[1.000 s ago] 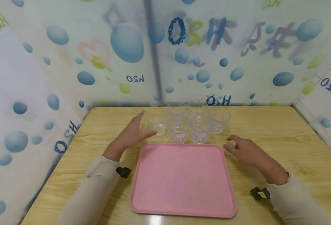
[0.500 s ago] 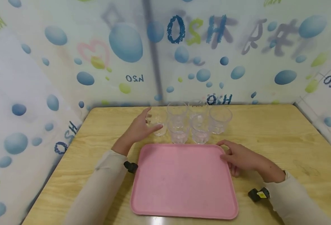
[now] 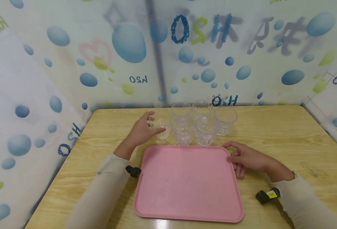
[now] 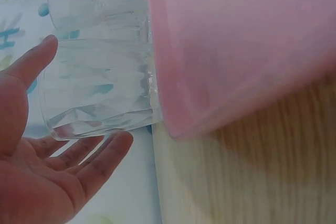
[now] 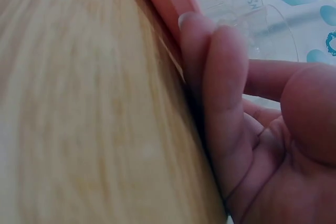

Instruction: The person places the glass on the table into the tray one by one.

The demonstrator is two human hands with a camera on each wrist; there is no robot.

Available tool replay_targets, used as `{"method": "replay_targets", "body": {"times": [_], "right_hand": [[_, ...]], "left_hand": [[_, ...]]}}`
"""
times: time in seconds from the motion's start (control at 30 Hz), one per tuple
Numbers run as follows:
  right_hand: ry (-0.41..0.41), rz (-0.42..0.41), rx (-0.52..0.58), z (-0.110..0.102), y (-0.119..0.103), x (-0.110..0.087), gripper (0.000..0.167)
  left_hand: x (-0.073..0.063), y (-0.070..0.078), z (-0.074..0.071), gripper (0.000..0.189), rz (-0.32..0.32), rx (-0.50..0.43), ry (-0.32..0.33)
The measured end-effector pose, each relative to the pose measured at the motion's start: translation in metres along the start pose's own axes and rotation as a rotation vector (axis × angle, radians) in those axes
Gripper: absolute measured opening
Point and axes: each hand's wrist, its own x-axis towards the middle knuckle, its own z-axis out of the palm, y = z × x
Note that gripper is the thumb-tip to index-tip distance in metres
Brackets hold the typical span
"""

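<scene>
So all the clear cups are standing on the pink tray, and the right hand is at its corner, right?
Not quite: the cups stand on the table, beyond the far edge of the pink tray, as the head view shows. The right hand is at its corner.

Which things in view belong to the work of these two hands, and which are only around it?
Seem part of the work:
six clear cups, grouped behind the tray
left hand, at the leftmost cup
pink tray
right hand, at a tray corner

Only around it:
wooden table
bubble-patterned wall covering
black devices at the wrists
</scene>
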Motion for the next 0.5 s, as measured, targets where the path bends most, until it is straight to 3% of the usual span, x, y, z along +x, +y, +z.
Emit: {"method": "replay_targets", "body": {"times": [0.27, 0.5], "right_hand": [[-0.004, -0.005, 0.029, -0.001, 0.003, 0.001, 0.056], [0.003, -0.005, 0.038, -0.001, 0.006, 0.001, 0.055]], "left_hand": [[-0.018, 0.001, -0.015, 0.095, 0.01, -0.028, 0.019], [-0.04, 0.008, -0.022, 0.094, 0.031, -0.095, -0.011]]}}
